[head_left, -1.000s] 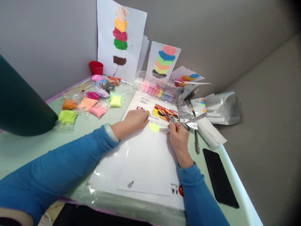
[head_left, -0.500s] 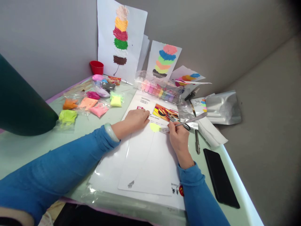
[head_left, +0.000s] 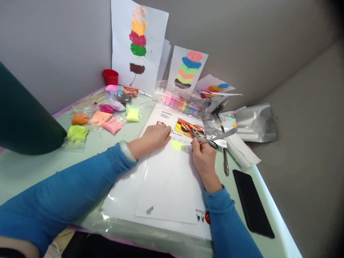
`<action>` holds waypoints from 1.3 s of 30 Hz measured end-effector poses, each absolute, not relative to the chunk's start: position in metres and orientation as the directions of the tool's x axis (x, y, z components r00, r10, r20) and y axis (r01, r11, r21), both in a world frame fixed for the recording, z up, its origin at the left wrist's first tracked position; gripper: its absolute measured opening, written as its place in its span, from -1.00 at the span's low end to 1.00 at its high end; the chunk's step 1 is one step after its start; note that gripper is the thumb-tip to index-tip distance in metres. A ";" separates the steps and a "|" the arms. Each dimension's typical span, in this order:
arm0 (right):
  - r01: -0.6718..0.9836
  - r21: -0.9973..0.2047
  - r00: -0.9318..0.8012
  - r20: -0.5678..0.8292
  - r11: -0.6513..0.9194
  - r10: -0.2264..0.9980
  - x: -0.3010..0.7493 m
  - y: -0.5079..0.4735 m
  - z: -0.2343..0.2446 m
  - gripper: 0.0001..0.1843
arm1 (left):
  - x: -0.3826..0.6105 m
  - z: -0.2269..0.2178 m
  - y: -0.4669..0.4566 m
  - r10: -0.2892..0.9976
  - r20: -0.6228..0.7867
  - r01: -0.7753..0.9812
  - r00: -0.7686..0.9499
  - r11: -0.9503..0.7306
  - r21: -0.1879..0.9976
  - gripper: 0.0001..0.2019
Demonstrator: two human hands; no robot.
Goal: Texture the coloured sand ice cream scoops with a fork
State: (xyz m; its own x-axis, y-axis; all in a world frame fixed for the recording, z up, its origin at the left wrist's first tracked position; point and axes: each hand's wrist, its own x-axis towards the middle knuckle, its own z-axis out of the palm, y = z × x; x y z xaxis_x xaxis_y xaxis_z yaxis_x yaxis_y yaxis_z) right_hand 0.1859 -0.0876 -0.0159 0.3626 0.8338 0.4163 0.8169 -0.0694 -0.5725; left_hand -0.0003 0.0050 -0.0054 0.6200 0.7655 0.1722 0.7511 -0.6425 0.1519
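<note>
My right hand (head_left: 204, 157) is closed round a metal fork (head_left: 221, 136), its tines pointing left over the paper. The tine tips are at the right edge of a flat yellow clay patch (head_left: 177, 145); whether they touch it I cannot tell. My left hand (head_left: 156, 136) rests on the white sheet (head_left: 172, 193), fingers bent and palm down, just left of the patch. From the patch a thin pencil line runs down to a small dark drawing (head_left: 149, 210) near the sheet's lower edge. Under the sheet lies a printed plastic paper packet (head_left: 126, 193).
Bagged coloured clay (head_left: 107, 120) lies at the left, near a red cup (head_left: 110, 77). Behind stand sheets with clay stripes (head_left: 138, 39) and a clear pack of clay tubs (head_left: 182, 102). Scissors (head_left: 212, 144), a pen (head_left: 225, 162) and a black phone (head_left: 252, 204) are at the right. A dark green cylinder (head_left: 24, 114) stands at far left.
The fork tines have shifted very slightly left, towards the yellow clay patch. My left hand has stayed in place.
</note>
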 end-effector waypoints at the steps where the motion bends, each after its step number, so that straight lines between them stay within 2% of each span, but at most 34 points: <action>1: 0.813 -0.578 0.363 0.415 -0.066 0.834 0.186 -0.088 -0.016 -0.53 | 0.000 -0.005 0.005 0.765 0.172 0.750 0.621 -0.643 0.153 -0.77; 15: 0.770 -0.637 0.367 0.401 -0.033 0.840 0.185 -0.088 -0.017 -0.57 | 0.001 -0.006 0.005 0.766 0.169 0.750 0.620 -0.642 0.157 -0.78; 23: 0.698 -0.717 0.389 0.381 0.002 0.839 0.184 -0.088 -0.017 -0.61 | 0.000 -0.006 0.005 0.765 0.170 0.749 0.621 -0.643 0.160 -0.78; 39: 0.764 -0.645 0.324 0.370 -0.010 0.871 0.187 -0.086 -0.024 -0.54 | 0.000 -0.005 0.005 0.765 0.165 0.749 0.623 -0.644 0.158 -0.77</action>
